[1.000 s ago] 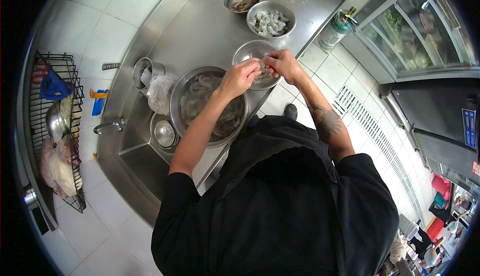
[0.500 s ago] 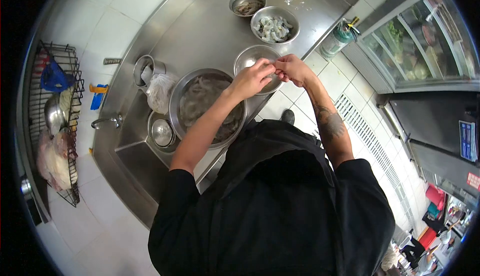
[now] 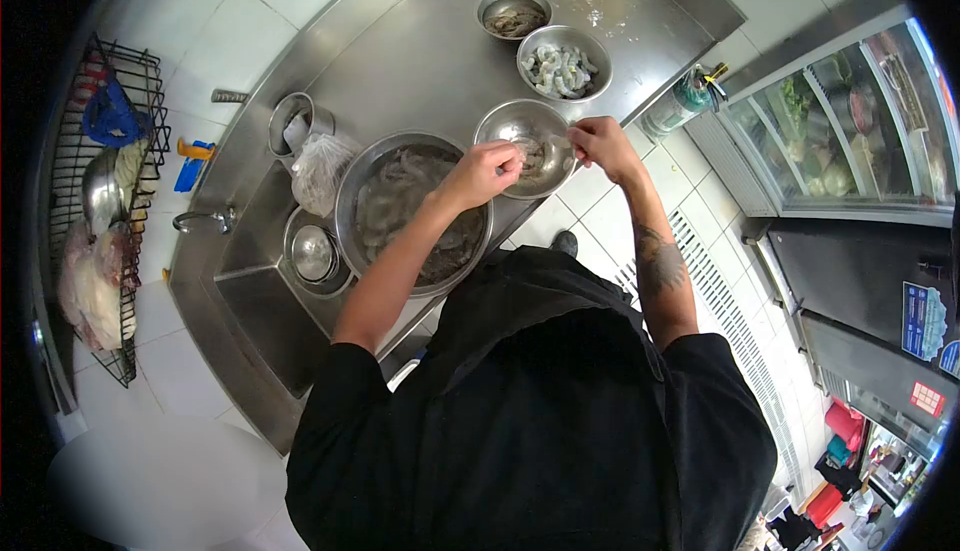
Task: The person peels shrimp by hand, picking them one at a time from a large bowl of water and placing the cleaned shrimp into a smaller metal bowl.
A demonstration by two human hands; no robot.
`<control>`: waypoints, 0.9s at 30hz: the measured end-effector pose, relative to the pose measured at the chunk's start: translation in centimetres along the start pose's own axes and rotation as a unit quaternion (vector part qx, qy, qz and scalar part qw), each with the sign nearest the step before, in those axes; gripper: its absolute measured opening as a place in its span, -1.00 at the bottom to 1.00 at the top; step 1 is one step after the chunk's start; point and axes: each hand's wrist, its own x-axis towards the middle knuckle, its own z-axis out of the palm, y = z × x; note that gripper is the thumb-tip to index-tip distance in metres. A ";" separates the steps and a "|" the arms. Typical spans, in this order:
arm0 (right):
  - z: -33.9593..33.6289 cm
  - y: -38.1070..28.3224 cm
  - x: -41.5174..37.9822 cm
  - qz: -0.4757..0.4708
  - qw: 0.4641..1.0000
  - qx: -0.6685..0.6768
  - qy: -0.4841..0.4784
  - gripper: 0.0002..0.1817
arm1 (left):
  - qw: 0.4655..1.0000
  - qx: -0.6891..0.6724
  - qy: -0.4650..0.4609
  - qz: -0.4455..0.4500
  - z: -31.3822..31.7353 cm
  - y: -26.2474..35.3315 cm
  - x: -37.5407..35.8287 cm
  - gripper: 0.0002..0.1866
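My left hand [image 3: 482, 173] is closed over the left rim of a steel bowl [image 3: 525, 113]; whatever its curled fingers hold is hidden. At the bowl's right rim my right hand [image 3: 602, 146] is pinched, with a small pale, translucent piece at the fingertips, too blurred to name. A few pale brownish scraps lie in this bowl. Just beyond stands a bowl of grey-white peeled shrimp [image 3: 560, 69]. To the left, a large steel basin [image 3: 345, 201] holds many grey shrimp in cloudy water, partly covered by my left forearm.
A smaller bowl with brownish pieces [image 3: 514, 21] stands farther back. Left are a plastic bag [image 3: 322, 173], a metal pot [image 3: 292, 111], a sink [image 3: 270, 316] and a tap [image 3: 205, 219]. A wire rack [image 3: 125, 291] hangs on the wall. A glass-door fridge [image 3: 840, 121] is at right.
My hands were together over the bowl and have moved apart, left hand to the left, right hand to the right. The bowl's inside now shows between them. The whole view has shifted slightly.
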 end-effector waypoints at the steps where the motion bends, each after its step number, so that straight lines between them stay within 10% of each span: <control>1: -0.6 -0.3 -0.2 0.003 1.000 -0.023 -0.018 -0.77 | 1.000 -0.002 0.009 -0.008 -0.1 -0.1 -0.2 -0.82; 7: -1.9 -2.0 0.3 -0.001 0.977 -0.182 -0.112 -0.74 | 0.987 0.148 -0.067 -0.009 -0.5 -2.2 1.1 -0.68; 11: -4.0 -2.8 3.0 -0.046 0.998 -0.035 -0.028 -0.66 | 0.978 0.016 0.058 -0.197 -5.2 -3.5 -3.2 -0.67; 15: -3.6 -2.5 5.1 -0.015 0.973 -0.211 0.093 -0.60 | 0.919 0.159 0.126 -0.337 -9.1 -5.8 -12.1 -0.77; 19: 5.1 0.1 4.3 -0.146 0.949 -0.280 0.008 -0.71 | 0.873 0.107 0.005 -0.476 -5.3 -5.2 -16.7 -0.72; 27: 18.3 -0.9 1.9 -0.226 0.912 -0.328 -0.099 -0.78 | 0.847 0.236 -0.007 -0.476 1.3 -5.6 -14.9 -0.72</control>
